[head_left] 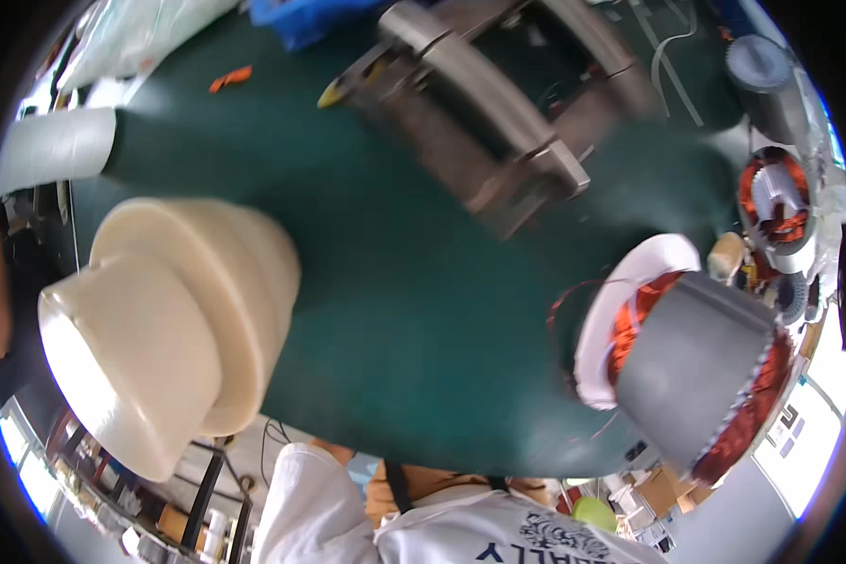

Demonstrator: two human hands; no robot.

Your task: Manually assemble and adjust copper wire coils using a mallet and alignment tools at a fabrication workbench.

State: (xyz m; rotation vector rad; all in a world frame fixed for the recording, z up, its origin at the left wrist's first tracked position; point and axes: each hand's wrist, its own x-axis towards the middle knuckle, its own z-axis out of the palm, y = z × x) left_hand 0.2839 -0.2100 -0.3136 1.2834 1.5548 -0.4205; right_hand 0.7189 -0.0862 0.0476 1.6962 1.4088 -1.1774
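Observation:
Neither of my hands shows in the head view; only my white printed shirt is seen at the lower edge. On the right of the green table lies a grey motor stator on its side, with copper windings at both ends. A white ring sits against its left end. At the left stands a large cream stepped cone-shaped form, reaching past the table's near edge.
A blurred grey metal fixture stands at the back middle. A second stator with copper coils and a dark grey cylinder are at the far right. A white roll, an orange scrap and a blue bin lie at the back left.

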